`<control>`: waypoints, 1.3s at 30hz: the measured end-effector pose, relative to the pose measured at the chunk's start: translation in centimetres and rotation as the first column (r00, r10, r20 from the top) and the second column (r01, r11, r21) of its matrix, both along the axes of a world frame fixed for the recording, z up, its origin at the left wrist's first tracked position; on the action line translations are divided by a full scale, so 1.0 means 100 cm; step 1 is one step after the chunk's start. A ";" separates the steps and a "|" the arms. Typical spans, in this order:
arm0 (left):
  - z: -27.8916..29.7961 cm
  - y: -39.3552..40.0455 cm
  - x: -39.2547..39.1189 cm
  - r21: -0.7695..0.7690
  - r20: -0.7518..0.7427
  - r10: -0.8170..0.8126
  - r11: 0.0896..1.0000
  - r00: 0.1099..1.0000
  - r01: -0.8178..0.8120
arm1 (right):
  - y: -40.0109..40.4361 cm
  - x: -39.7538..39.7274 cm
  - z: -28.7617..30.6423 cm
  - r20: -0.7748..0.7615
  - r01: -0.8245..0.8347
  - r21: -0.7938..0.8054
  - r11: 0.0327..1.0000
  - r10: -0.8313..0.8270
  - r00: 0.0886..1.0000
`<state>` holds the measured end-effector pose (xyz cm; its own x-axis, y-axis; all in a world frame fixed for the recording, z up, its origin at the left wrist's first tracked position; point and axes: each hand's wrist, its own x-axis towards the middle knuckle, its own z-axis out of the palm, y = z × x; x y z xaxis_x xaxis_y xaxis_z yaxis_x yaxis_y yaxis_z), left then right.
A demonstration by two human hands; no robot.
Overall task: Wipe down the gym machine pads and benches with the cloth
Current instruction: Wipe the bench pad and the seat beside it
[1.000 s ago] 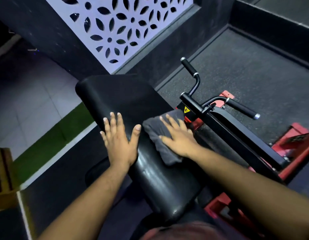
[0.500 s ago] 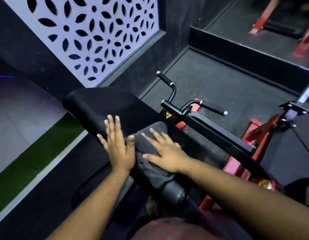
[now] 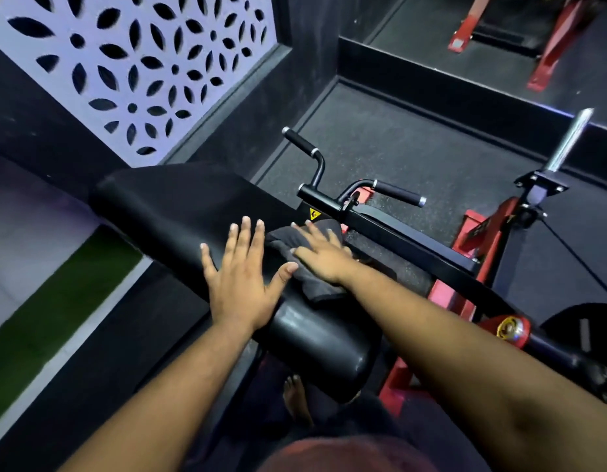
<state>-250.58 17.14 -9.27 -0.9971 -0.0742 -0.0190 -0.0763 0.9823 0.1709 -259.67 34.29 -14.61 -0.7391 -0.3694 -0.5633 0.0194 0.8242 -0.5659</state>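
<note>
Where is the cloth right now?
In the head view the dark grey cloth lies on the black machine pad just right of centre, pressed flat under the right hand, with the left hand beside it.

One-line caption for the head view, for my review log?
Right hand presses a dark cloth flat on the black machine pad; left hand rests flat beside it.
</note>
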 end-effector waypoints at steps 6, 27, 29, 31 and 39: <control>0.002 0.002 0.001 0.002 0.009 0.012 1.000 1.000 -0.012 | 0.095 -0.004 -0.042 0.062 0.100 0.157 0.983 -0.111 0.992; 0.015 -0.030 0.019 0.060 0.061 -0.310 0.950 0.949 0.306 | 0.006 0.187 0.077 -0.410 0.326 0.347 0.880 -0.170 0.896; 0.016 -0.059 0.028 0.032 0.066 -0.406 0.914 0.912 0.405 | -0.017 0.208 0.075 -0.512 0.390 0.398 0.830 -0.151 0.846; 0.017 -0.092 0.034 -0.046 0.094 -0.458 0.885 0.884 0.464 | -0.032 0.217 0.075 -0.562 0.430 0.428 0.795 -0.138 0.815; 0.022 -0.190 0.009 -0.180 0.170 -0.570 0.784 0.804 0.594 | -0.091 0.189 0.074 -0.601 0.433 0.444 0.785 -0.098 0.793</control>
<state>-249.63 -1.89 -7.08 -0.8450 0.5053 -0.1750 0.5167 0.8558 -0.0241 -240.77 25.19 -7.19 -0.9874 0.1273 -0.0945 0.1300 0.9913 -0.0224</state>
